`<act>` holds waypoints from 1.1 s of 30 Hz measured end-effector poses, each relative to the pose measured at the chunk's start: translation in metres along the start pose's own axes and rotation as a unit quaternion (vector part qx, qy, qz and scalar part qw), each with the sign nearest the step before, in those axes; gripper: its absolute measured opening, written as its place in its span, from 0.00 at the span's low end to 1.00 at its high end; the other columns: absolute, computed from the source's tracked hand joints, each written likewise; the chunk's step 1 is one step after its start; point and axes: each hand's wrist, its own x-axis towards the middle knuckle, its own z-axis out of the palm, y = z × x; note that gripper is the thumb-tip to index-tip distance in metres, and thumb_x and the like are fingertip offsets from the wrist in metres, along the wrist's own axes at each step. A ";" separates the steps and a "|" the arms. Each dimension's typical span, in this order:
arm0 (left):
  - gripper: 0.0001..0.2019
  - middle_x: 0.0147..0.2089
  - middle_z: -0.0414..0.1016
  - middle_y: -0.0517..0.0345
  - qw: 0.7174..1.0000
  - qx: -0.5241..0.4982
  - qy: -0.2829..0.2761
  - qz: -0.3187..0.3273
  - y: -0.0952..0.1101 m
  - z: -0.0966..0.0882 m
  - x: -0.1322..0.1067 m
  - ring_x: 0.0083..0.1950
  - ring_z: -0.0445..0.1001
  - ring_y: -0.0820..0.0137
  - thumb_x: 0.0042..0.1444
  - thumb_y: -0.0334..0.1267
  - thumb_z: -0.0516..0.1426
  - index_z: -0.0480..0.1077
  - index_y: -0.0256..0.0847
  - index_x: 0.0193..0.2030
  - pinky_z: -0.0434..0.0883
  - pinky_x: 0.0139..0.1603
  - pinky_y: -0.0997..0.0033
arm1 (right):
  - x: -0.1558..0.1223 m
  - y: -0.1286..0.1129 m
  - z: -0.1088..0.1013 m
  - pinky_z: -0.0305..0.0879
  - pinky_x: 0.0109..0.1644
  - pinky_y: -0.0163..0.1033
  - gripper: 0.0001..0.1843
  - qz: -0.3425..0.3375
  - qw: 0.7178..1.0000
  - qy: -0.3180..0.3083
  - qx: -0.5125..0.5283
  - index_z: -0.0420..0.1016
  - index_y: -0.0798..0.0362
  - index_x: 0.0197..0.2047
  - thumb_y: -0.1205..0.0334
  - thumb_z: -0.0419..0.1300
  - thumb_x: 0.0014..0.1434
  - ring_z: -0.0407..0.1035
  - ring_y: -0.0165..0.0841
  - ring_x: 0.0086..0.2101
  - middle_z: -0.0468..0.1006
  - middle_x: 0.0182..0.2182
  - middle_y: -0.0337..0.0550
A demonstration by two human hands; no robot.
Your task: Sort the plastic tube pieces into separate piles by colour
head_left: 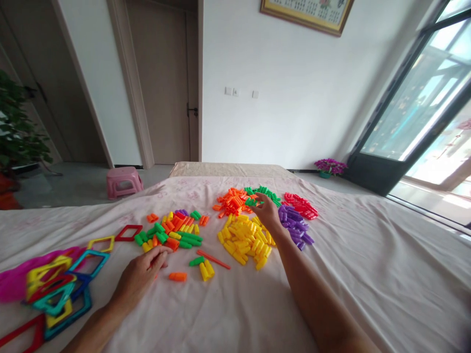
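My right hand [267, 210] reaches out over the bed and pinches a green plastic piece [251, 201] beside the green pile [265, 193]. Sorted piles lie round it: orange [231, 201], yellow [245, 239], purple [294, 224] and red [301, 205]. My left hand [142, 274] rests on the sheet, fingers curled, touching the near edge of a mixed pile of coloured pieces [172, 230]. What it holds, if anything, is hidden. A loose orange piece [177, 276] and a green and yellow cluster [203, 266] lie just right of it.
Coloured diamond and triangle frames [61, 289] lie on the pink bedsheet [368, 274] at the left, beside a magenta bag [14, 282]. A thin orange stick [213, 259] lies near the yellow pile. Beyond the bed stand a pink stool [124, 181], a door and a plant.
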 end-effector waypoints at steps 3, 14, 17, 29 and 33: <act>0.20 0.35 0.81 0.60 1.000 -0.006 -0.001 0.000 -0.002 0.001 0.001 0.41 0.79 0.66 0.61 0.54 0.49 0.75 0.47 0.47 0.71 0.39 0.74 | 0.008 0.018 -0.009 0.71 0.41 0.41 0.30 0.044 0.999 0.027 0.005 0.73 0.56 0.54 0.59 0.65 0.47 0.74 0.35 0.35 0.79 0.43 0.49; 0.18 0.36 0.82 0.60 1.000 -0.018 0.015 0.006 -0.001 0.002 0.002 0.40 0.80 0.65 0.59 0.54 0.51 0.76 0.47 0.43 0.74 0.38 0.73 | 0.046 0.038 -0.016 0.72 0.47 0.45 0.29 0.124 0.984 0.096 0.088 0.75 0.61 0.52 0.65 0.60 0.45 0.76 0.43 0.44 0.77 0.51 0.59; 0.19 0.36 0.82 0.60 0.999 -0.027 0.021 0.004 -0.001 0.002 0.001 0.41 0.80 0.65 0.58 0.54 0.51 0.76 0.47 0.45 0.73 0.40 0.72 | 0.033 0.024 -0.003 0.72 0.46 0.45 0.26 0.103 0.989 0.061 0.088 0.77 0.59 0.51 0.65 0.58 0.47 0.76 0.40 0.39 0.80 0.47 0.54; 0.26 0.42 0.81 0.52 0.986 -0.155 0.057 -0.026 0.006 -0.003 0.001 0.46 0.79 0.62 0.59 0.57 0.51 0.73 0.38 0.50 0.73 0.49 0.66 | -0.088 -0.120 0.032 0.67 0.43 0.36 0.12 -0.259 0.896 -0.361 0.028 0.79 0.51 0.47 0.63 0.61 0.60 0.73 0.33 0.39 0.80 0.39 0.43; 0.24 0.49 0.80 0.52 0.988 -0.104 0.107 -0.034 0.003 -0.006 0.001 0.52 0.77 0.62 0.60 0.56 0.48 0.74 0.41 0.49 0.71 0.51 0.68 | -0.104 -0.125 0.030 0.67 0.44 0.38 0.21 -0.307 0.857 -0.411 -0.058 0.78 0.48 0.49 0.52 0.70 0.52 0.72 0.37 0.43 0.78 0.41 0.44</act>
